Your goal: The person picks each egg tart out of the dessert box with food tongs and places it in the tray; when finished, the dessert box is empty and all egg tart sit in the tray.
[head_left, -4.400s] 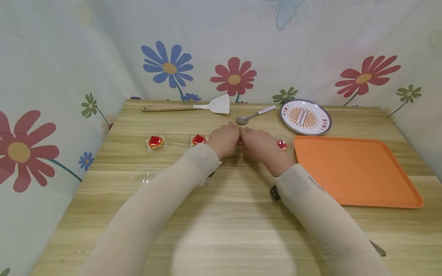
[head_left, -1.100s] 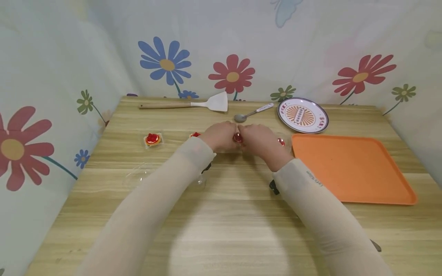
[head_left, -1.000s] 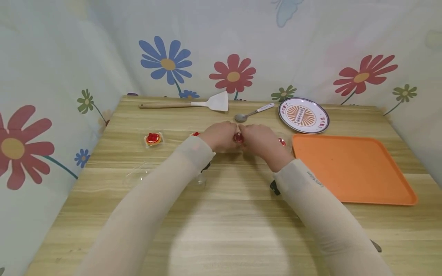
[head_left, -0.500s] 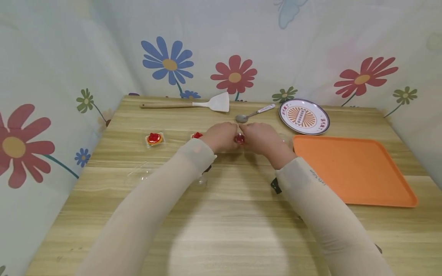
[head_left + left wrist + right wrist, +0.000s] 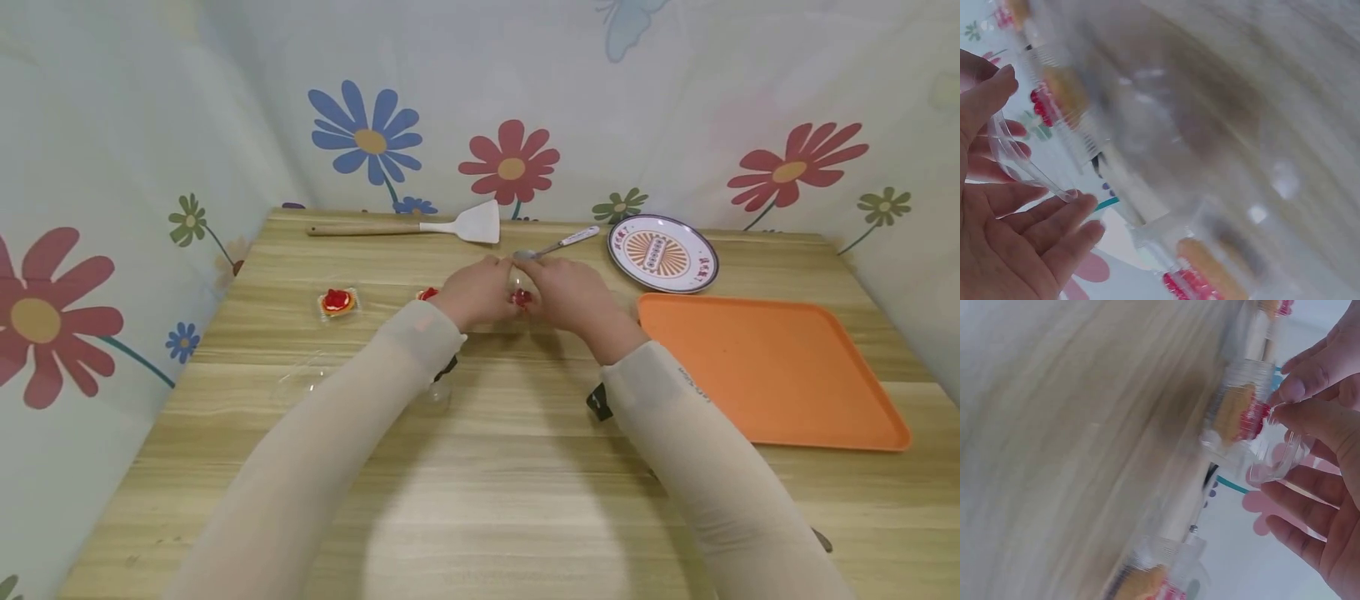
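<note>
Your left hand (image 5: 480, 292) and right hand (image 5: 576, 298) both grip a clear plastic lid (image 5: 1016, 160), just above the red-topped tart (image 5: 522, 297) on the tabletop (image 5: 491, 492). From that tart, the spoon (image 5: 578, 237) lies at 1 o'clock, another tart (image 5: 337, 302) at 9 o'clock.

My left hand (image 5: 480, 292) and right hand (image 5: 577, 304) meet above a table (image 5: 495, 500), a lid (image 5: 1285, 464) between them, over a tart (image 5: 522, 297). Left of it lies a second tart (image 5: 427, 293), partly hidden by my left arm (image 5: 360, 421); farther left, a third tart (image 5: 337, 301). Nearer me lies a loose cover (image 5: 309, 382). Behind my hands is a spoon (image 5: 573, 238), a spatula (image 5: 476, 225) to its left and a plate (image 5: 663, 253) to its right. Right, before the plate, lies a tray (image 5: 776, 371).
</note>
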A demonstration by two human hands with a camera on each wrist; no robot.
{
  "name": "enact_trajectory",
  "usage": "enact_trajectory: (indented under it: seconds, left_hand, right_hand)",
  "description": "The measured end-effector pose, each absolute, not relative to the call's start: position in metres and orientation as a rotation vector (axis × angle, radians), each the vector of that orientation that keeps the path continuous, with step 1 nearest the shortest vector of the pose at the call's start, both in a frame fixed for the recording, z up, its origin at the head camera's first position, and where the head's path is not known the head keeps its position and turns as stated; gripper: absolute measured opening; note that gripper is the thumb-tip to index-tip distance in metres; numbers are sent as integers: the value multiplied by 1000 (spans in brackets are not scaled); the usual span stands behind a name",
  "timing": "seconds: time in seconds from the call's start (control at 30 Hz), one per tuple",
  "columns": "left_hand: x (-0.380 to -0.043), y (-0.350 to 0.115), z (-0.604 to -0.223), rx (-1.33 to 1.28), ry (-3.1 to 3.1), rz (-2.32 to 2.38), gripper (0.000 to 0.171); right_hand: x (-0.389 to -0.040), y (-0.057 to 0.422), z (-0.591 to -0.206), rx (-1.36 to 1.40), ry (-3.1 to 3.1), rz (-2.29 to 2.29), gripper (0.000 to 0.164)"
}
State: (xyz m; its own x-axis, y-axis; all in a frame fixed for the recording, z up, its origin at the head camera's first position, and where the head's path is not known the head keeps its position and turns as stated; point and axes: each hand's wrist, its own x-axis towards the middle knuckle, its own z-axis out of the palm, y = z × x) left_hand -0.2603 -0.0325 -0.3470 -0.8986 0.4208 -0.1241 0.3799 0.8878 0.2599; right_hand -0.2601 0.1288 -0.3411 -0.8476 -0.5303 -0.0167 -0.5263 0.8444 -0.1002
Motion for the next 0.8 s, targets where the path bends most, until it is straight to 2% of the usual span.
enact_trajectory:
  seconds: [0.13, 0.4, 0.8]
  left_hand:
    - [-254, -31, -338, 605, 2953, 302, 75]
    - [-228, -28, -311, 693, 3033, 417, 58]
    - [-208, -30, -291, 707, 3019, 518, 46]
  right_hand:
    - [-259, 133, -334, -839, 2968, -193, 66]
    - [-246, 146, -304, -780, 2835, -412, 65]
    - [-229, 163, -283, -766, 2782, -687, 56]
